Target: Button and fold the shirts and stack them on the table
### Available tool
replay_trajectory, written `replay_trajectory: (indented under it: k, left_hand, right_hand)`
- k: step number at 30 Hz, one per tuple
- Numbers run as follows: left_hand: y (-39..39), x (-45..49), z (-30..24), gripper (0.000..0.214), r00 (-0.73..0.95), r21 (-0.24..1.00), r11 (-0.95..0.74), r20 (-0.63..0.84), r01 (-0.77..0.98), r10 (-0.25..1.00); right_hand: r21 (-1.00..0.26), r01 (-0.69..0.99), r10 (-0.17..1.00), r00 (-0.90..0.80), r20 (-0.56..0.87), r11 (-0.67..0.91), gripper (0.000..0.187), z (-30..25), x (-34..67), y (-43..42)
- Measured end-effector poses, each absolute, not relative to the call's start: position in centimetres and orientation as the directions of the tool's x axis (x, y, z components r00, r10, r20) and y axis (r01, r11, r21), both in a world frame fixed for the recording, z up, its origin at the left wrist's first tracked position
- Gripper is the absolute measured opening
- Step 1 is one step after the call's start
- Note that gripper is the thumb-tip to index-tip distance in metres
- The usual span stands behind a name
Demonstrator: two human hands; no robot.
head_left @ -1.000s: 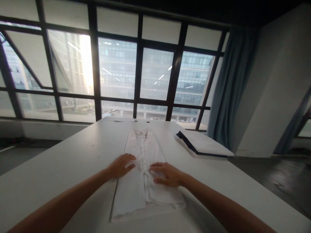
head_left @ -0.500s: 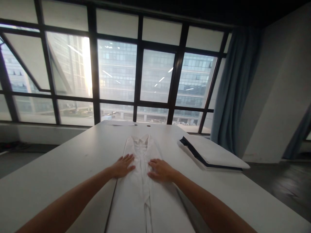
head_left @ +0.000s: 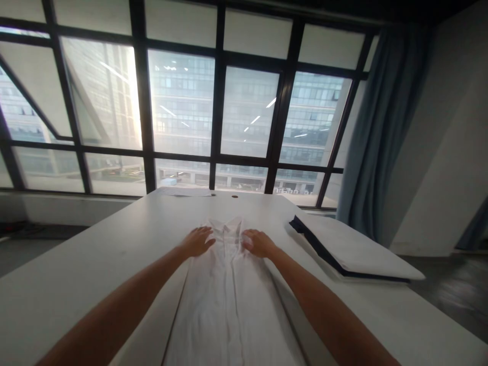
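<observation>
A white shirt (head_left: 229, 300) lies folded into a long narrow strip down the middle of the white table (head_left: 95, 254), collar at the far end. My left hand (head_left: 198, 241) rests flat on the shirt just left of the collar, fingers stretched out. My right hand (head_left: 257, 243) presses flat on the shirt just right of the collar, fingers extended. Neither hand holds anything.
A stack of folded white and dark garments (head_left: 354, 249) lies on the table at the right. Two small dark holes (head_left: 234, 196) mark the table's far edge. Large windows (head_left: 213, 112) stand behind, with a blue curtain (head_left: 381, 132) at the right.
Both hands have slid away from me along the shirt, from its middle up to the collar end. The view has moved closer over the table.
</observation>
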State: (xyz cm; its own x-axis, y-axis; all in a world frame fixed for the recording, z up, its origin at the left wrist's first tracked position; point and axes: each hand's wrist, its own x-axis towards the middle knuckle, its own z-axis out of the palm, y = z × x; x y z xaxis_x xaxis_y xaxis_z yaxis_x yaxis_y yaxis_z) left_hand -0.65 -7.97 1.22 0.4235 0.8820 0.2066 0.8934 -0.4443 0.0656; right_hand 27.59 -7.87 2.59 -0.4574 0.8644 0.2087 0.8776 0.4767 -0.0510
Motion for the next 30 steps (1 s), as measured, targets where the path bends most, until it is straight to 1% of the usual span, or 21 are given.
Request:
replay_trajectory:
  k: [1, 2, 4, 5, 7, 9, 12, 14, 16, 19, 21, 22, 24, 26, 28, 30]
  left_hand:
    - [-7.0, -0.4, 1.3, 0.057, 0.385, 0.067, -0.402, 0.183, 0.913, 0.905]
    - [-6.1, -0.2, 1.4, 0.058, 0.359, 0.071, -0.369, 0.126, 0.927, 0.925]
    - [-4.5, 0.3, 1.4, 0.06, 0.34, 0.073, -0.339, 0.0, 0.938, 0.941]
    - [-3.7, 0.4, 1.3, 0.06, 0.342, 0.07, -0.34, -0.013, 0.938, 0.94]
    - [-2.3, 0.6, 0.9, 0.058, 0.336, 0.058, -0.339, 0.053, 0.939, 0.94]
    - [-1.0, 0.6, 0.2, 0.059, 0.305, 0.064, -0.313, 0.101, 0.948, 0.947]
    - [0.5, 0.5, -0.9, 0.065, 0.275, 0.1, -0.278, 0.038, 0.956, 0.961]
    - [0.8, 0.6, -0.9, 0.065, 0.266, 0.106, -0.267, 0.024, 0.958, 0.964]
    - [0.3, 0.9, -0.3, 0.063, 0.25, 0.084, -0.252, 0.039, 0.964, 0.968]
    - [-2.3, 1.4, 1.3, 0.059, 0.249, 0.042, -0.256, 0.124, 0.966, 0.96]
    - [-5.2, 1.5, 1.6, 0.059, 0.287, 0.047, -0.298, 0.165, 0.953, 0.943]
    - [-6.7, 1.5, 1.4, 0.062, 0.314, 0.059, -0.327, 0.167, 0.943, 0.935]
    - [-9.4, 1.4, 0.6, 0.07, 0.373, 0.078, -0.387, 0.146, 0.919, 0.916]
    - [-11.1, 1.4, -0.3, 0.075, 0.412, 0.09, -0.418, 0.077, 0.904, 0.908]
    - [-11.6, 1.7, -0.4, 0.075, 0.422, 0.085, -0.422, 0.023, 0.902, 0.906]
    - [-11.4, 2.2, 0.0, 0.073, 0.391, 0.068, -0.39, 0.002, 0.918, 0.921]
  right_hand:
    - [-0.04, 0.89, 0.878, -0.44, 0.187, 0.454, 0.056, 2.6, 27.4, -6.8]
    - [-0.037, 0.9, 0.894, -0.425, 0.142, 0.434, 0.058, 2.7, 27.2, -5.8]
    - [-0.043, 0.917, 0.918, -0.394, 0.04, 0.396, 0.057, 2.7, 26.6, -4.1]
    - [-0.049, 0.926, 0.927, -0.374, 0.019, 0.374, 0.055, 2.7, 26.4, -3.3]
    - [-0.074, 0.942, 0.945, -0.324, 0.046, 0.326, 0.053, 2.5, 26.0, -1.9]
    - [-0.106, 0.949, 0.954, -0.29, 0.072, 0.296, 0.057, 1.9, 25.6, -0.8]
    - [-0.147, 0.952, 0.962, -0.274, -0.005, 0.27, 0.065, 0.6, 25.3, 0.4]
    - [-0.155, 0.955, 0.964, -0.263, -0.041, 0.254, 0.067, 0.2, 25.1, 0.8]
    - [-0.128, 0.962, 0.968, -0.248, -0.03, 0.243, 0.066, 0.3, 24.9, 0.7]
    - [-0.059, 0.974, 0.975, -0.213, 0.07, 0.217, 0.061, 1.1, 24.6, -1.1]
    - [-0.062, 0.976, 0.971, -0.201, 0.131, 0.211, 0.061, 1.2, 24.5, -3.3]
    - [-0.079, 0.973, 0.969, -0.205, 0.136, 0.217, 0.063, 1.0, 24.5, -4.7]
    - [-0.119, 0.962, 0.968, -0.236, 0.083, 0.245, 0.071, 0.3, 24.4, -7.2]
    - [-0.141, 0.952, 0.963, -0.27, 0.018, 0.27, 0.077, -0.2, 24.3, -9.1]
    - [-0.138, 0.955, 0.964, -0.267, -0.013, 0.263, 0.077, -0.1, 24.0, -10.1]
    - [-0.114, 0.967, 0.974, -0.228, 0.005, 0.227, 0.074, 0.4, 23.7, -10.4]
